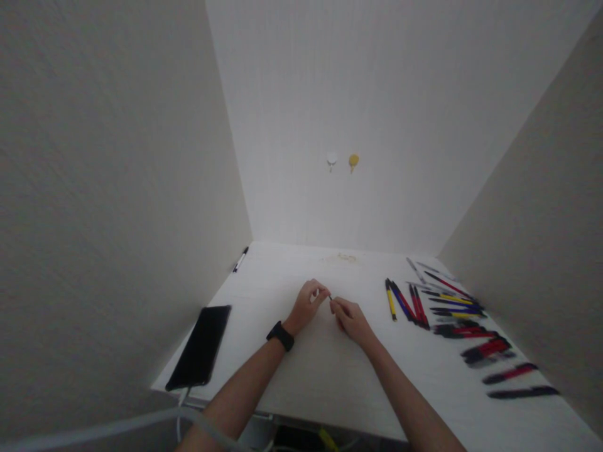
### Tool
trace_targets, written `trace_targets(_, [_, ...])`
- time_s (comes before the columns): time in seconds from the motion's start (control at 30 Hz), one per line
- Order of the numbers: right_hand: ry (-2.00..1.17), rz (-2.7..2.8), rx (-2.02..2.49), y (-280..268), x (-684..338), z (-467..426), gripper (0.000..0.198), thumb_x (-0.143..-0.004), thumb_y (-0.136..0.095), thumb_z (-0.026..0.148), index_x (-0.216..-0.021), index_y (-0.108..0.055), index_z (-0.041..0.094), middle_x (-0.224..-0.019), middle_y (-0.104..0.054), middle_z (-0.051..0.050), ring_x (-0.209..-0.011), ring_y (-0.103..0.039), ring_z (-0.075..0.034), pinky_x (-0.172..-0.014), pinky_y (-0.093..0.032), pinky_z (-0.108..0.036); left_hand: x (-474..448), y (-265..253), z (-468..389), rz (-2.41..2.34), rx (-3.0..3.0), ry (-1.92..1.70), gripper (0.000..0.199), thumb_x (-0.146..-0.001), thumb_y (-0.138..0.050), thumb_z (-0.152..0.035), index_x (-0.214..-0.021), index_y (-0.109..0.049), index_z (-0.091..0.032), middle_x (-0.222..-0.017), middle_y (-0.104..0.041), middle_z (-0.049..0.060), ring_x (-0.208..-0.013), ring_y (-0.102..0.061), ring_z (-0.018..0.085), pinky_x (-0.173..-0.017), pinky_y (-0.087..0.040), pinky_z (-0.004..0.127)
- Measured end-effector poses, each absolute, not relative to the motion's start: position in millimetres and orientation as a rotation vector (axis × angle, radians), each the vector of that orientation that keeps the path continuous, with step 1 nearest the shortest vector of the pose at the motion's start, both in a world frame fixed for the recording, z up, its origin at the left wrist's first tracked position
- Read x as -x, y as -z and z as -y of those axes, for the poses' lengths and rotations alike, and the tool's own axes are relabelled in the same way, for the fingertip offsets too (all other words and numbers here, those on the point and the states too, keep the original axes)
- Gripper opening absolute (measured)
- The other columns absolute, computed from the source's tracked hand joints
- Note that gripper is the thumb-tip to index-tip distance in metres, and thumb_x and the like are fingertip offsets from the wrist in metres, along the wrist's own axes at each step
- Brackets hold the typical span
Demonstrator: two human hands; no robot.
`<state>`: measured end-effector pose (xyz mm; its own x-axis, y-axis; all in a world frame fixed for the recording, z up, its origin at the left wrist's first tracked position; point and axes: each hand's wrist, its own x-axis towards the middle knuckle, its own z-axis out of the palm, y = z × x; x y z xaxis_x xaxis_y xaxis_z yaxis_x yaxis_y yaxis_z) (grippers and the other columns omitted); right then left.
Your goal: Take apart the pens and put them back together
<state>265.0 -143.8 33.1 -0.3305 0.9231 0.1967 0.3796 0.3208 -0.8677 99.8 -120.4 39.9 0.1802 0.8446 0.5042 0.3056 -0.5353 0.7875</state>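
Note:
Near the middle of the white table, my left hand (308,306) and my right hand (351,319) face each other with only a narrow gap between the fingertips. A small thin dark piece (330,298) bridges that gap; its kind is too small to make out. Both hands are closed in a pinch, one at each end of it. A black band with a dark face sits on my left wrist. To the right of my hands lies a loose group of pens: a yellow and black pen (391,300), a blue and black one (402,301) and red and black ones (419,306).
Many more pens (456,307) lie in rows along the right wall. A black phone or tablet (200,346) with a white cable (183,397) lies at the left edge. One white and black pen (240,259) rests at the back left. Two hooks (353,161) are on the back wall.

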Motion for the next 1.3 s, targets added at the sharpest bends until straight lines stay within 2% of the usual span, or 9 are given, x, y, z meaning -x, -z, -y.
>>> trace_targets(0.13, [-0.822, 1.938, 1.17, -32, -265, 143, 0.037, -0.092, -0.036, 0.045, -0.068, -0.047, 0.02, -0.048, -0.042, 0.006, -0.046, -0.041, -0.01, -0.05, -0.03, -0.021, -99, -40, 118, -1.1, -1.76, -1.408, 0.025, -0.089, -0.048, -0.039, -0.077, -0.056, -0.018, -0.071, -0.053, 0.0, -0.067, -0.047, 0.013, -0.064, -0.038, 0.025])
trace_targets(0.3, [-0.612, 1.977, 1.237, -30, -266, 140, 0.039, -0.093, -0.033, 0.045, -0.07, -0.051, 0.02, -0.055, -0.048, 0.003, -0.051, -0.044, -0.011, -0.054, -0.029, -0.022, -92, -35, 115, -1.465, -1.663, -1.517, 0.029, -0.095, -0.03, -0.036, -0.076, -0.045, -0.02, -0.066, -0.046, -0.002, -0.063, -0.044, 0.013, -0.061, -0.035, 0.026])
trace_targets(0.47, [-0.545, 1.831, 1.332, -29, -270, 137, 0.041, -0.093, -0.032, 0.048, -0.074, -0.055, 0.02, -0.053, -0.047, 0.003, -0.049, -0.044, -0.012, -0.052, -0.027, -0.023, -78, -28, 115, -2.058, -2.006, -1.033, 0.027, -0.094, -0.032, -0.029, -0.075, -0.049, -0.02, -0.071, -0.053, 0.004, -0.068, -0.05, 0.018, -0.066, -0.035, 0.03])
trace_targets(0.7, [-0.547, 1.769, 1.353, -29, -270, 136, 0.043, -0.093, -0.031, 0.05, -0.076, -0.056, 0.02, -0.054, -0.052, 0.001, -0.049, -0.045, -0.013, -0.05, -0.025, -0.024, -70, -28, 120, -2.186, -2.173, -0.66, 0.016, -0.086, -0.045, -0.027, -0.081, -0.057, -0.018, -0.085, -0.06, 0.009, -0.082, -0.055, 0.022, -0.073, -0.037, 0.032])
trace_targets(0.83, [-0.493, 1.817, 1.358, -29, -269, 138, 0.042, -0.094, -0.031, 0.05, -0.074, -0.054, 0.021, -0.051, -0.048, 0.003, -0.046, -0.043, -0.012, -0.05, -0.024, -0.023, -73, -42, 123, -2.106, -2.105, -0.961, 0.025, -0.09, -0.042, -0.033, -0.085, -0.06, -0.017, -0.084, -0.061, 0.008, -0.082, -0.055, 0.021, -0.076, -0.038, 0.033])
trace_targets(0.93, [-0.405, 1.931, 1.345, -30, -266, 143, 0.043, -0.095, -0.031, 0.049, -0.075, -0.056, 0.02, -0.054, -0.053, 0.001, -0.048, -0.047, -0.012, -0.051, -0.026, -0.023, -80, -49, 127, -1.541, -2.124, -1.2, 0.032, -0.094, -0.036, -0.037, -0.09, -0.063, -0.018, -0.085, -0.063, 0.006, -0.079, -0.053, 0.016, -0.074, -0.04, 0.029])
trace_targets(1.03, [-0.372, 2.043, 1.298, -29, -264, 147, 0.043, -0.095, -0.032, 0.048, -0.085, -0.062, 0.02, -0.064, -0.063, -0.003, -0.054, -0.055, -0.014, -0.054, -0.03, -0.022, -88, -47, 130, -1.096, -2.087, -1.166, 0.035, -0.09, -0.045, -0.044, -0.083, -0.066, -0.017, -0.073, -0.06, 0.003, -0.066, -0.049, 0.013, -0.063, -0.039, 0.025])
trace_targets(1.13, [-0.356, 2.137, 1.3, -28, -262, 148, 0.042, -0.095, -0.033, 0.047, -0.089, -0.063, 0.02, -0.067, -0.066, -0.004, -0.057, -0.059, -0.015, -0.055, -0.03, -0.022, -89, -45, 128, -1.066, -1.923, -1.255, 0.037, -0.086, -0.052, -0.048, -0.073, -0.065, -0.016, -0.066, -0.055, 0.002, -0.063, -0.046, 0.012, -0.06, -0.038, 0.024])
trace_targets(1.3, [-0.342, 2.197, 1.338, -28, -260, 145, 0.041, -0.095, -0.032, 0.047, -0.082, -0.061, 0.021, -0.059, -0.063, -0.003, -0.054, -0.058, -0.016, -0.054, -0.026, -0.023, -80, -50, 123, -1.279, -1.501, -1.66, 0.037, -0.091, -0.042, -0.048, -0.076, -0.056, -0.017, -0.067, -0.052, 0.001, -0.066, -0.049, 0.013, -0.061, -0.041, 0.024])
